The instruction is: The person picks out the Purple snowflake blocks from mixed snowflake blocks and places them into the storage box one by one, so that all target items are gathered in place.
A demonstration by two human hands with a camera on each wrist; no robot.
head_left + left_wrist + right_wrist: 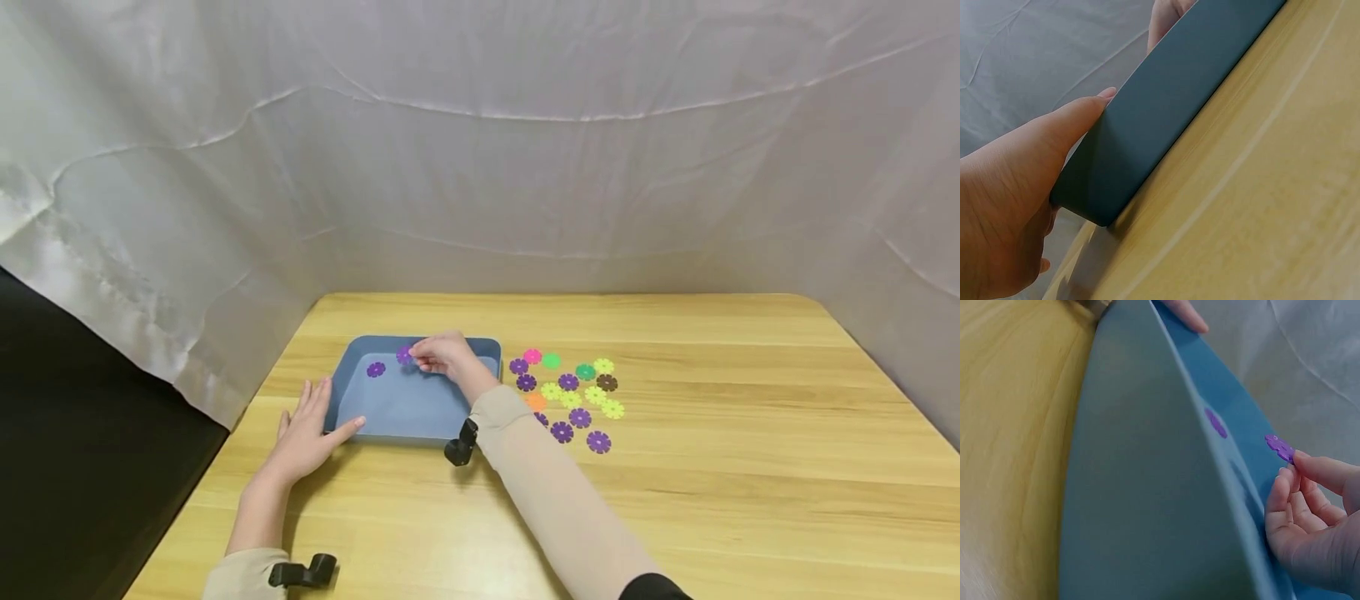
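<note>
Right hand: the right hand [442,354] hangs over the far part of the tray [405,412]; its fingertips pinch a purple disc [404,355], which the right wrist view shows clear of the tray floor [1280,447]; the pinch at the disc's edge appears to keep the piece level for setting down.
Left hand: the left hand [309,432] lies flat with straight fingers against the tray's near left corner, thumb along the near wall [1110,181]; judged a brace that stops the tray from sliding.
Tray contents: a second purple disc [376,369] rests on the tray floor, just left of the right hand's fingertips.
Loose pieces: a cluster of coloured discs [570,392] lies on the desk to the right of the right forearm, outside the tray; purple, pink, green, yellow, orange and brown are mixed there.
Surface: a light wooden desk [712,467]; the tray sits flat on it.
Room: a creased white cloth backdrop [525,167] closes the back and both sides; a dark gap shows beyond the desk's left edge.
</note>
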